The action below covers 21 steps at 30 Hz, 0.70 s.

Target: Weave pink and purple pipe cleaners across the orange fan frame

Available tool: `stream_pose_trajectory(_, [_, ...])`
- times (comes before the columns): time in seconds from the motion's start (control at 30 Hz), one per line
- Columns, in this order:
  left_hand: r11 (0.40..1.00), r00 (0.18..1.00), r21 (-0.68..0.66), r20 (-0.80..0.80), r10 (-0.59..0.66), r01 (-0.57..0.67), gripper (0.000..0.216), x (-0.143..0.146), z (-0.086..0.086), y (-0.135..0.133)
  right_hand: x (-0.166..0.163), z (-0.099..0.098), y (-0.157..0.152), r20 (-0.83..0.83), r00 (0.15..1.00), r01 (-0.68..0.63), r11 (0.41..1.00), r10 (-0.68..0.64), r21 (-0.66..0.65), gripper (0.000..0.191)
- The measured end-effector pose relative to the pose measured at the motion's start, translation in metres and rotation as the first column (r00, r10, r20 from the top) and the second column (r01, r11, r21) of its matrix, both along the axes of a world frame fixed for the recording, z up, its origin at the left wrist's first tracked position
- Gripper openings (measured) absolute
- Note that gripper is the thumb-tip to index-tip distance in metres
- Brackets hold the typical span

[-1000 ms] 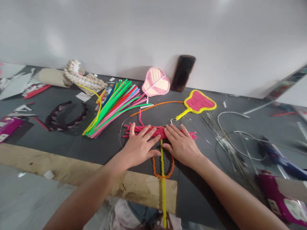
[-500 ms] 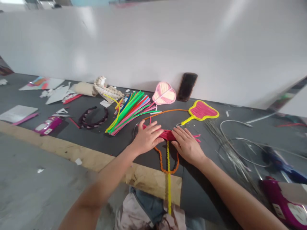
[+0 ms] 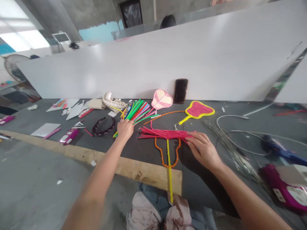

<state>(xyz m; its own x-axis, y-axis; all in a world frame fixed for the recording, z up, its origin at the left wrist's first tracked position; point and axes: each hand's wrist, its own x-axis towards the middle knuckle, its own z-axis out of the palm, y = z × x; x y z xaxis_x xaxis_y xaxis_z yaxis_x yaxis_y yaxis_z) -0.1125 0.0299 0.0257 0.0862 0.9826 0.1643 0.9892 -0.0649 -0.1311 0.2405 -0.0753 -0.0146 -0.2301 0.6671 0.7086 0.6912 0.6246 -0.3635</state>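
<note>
My left hand (image 3: 125, 129) is closed around the lower part of a fan of coloured cords (image 3: 137, 110), mainly green, red, blue and pink; its fingertips are partly hidden. My right hand (image 3: 206, 150) lies with fingers stretched at the right end of a flat bundle of pink cords (image 3: 168, 134), its fingertips touching the ends and its thumb apart. The bundle crosses the top of a frame: an orange twisted loop (image 3: 178, 153) with a yellow stem (image 3: 169, 179) running down toward my lap.
Behind stand a pink-yellow paddle shape (image 3: 200, 110), a striped pink one (image 3: 162, 99) and a phone (image 3: 181, 91) against the white partition (image 3: 134, 70). A dark braided headband (image 3: 96, 129) lies left. Wires (image 3: 227, 148), a glue gun (image 3: 285, 151) and a purple device (image 3: 280, 188) are on the right.
My left hand has left the pink cords and moved left onto the coloured cords. My right hand has shifted right to the bundle's end. The view has tilted up.
</note>
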Motion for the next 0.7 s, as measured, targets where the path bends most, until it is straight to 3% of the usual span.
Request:
stream_pose_trajectory(0.13, [0.999,0.999,-0.024,-0.015,0.041,-0.041,0.025,0.004,0.000,0.006,0.004,0.000,0.002,-0.038,0.999,-0.021,1.000,0.021,-0.010,0.017])
stream_pose_trajectory(0.43, [0.979,0.976,-0.075,0.093,0.195,-0.188,0.027,-0.002,0.011,0.016,0.022,0.007,0.001,-0.119,0.991,0.058,0.994,-0.068,-0.088,0.019])
stream_pose_trajectory(0.7, [0.976,0.960,-0.105,0.188,0.206,-0.189,0.036,-0.021,0.020,0.016,0.022,0.006,-0.002,-0.136,0.989,0.030,0.987,-0.052,-0.159,0.023])
